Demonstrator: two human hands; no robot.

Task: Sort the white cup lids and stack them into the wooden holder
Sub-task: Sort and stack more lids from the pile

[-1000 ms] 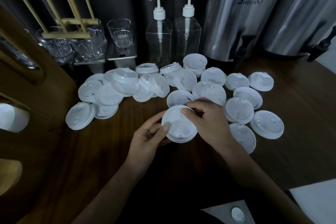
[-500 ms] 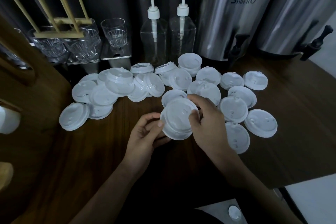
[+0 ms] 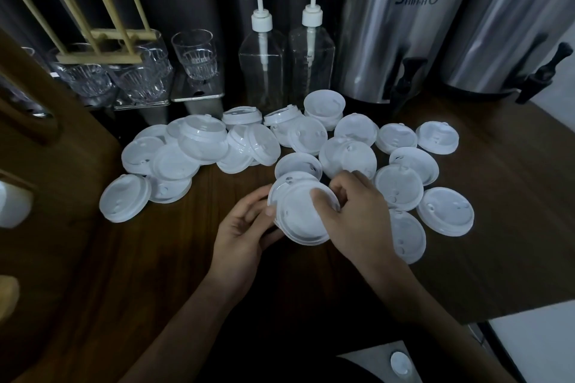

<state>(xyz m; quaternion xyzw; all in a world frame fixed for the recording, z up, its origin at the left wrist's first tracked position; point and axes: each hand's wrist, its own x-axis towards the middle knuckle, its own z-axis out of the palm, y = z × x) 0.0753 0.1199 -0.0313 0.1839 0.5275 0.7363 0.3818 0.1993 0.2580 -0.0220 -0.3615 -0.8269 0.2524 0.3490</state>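
Both hands are holding a small stack of white lids point(image 3: 303, 211) just above the dark wooden table point(image 3: 155, 258). The left hand point(image 3: 245, 233) cups the stack from its left side, with the thumb pressed on the rim. The right hand point(image 3: 357, 214) reaches over the top from the right, and its fingers point(image 3: 320, 199) curl down onto the top lid. The stack looks like two or three lids, one a bit off from the next, but I cannot tell the count.

All around the held stack lie many more loose lids point(image 3: 348, 155). Some touch the far side of the stack. A few sit just to the right of the right hand, and one pokes out from under that wrist. A bigger heap point(image 3: 199, 146) lies off to the left of the left hand, with lids leaning on each other. One lid point(image 3: 124, 202) lies flat at the near left end of that heap.

Far behind the hands stand two clear pump bottles point(image 3: 263, 71). To the right of them are two big shiny metal urns point(image 3: 401, 34) with black taps. To the left are clear glasses point(image 3: 194, 54), and a wooden holder point(image 3: 102, 40) with tall thin sticks rests on top of some of them. It is well apart from the hands.
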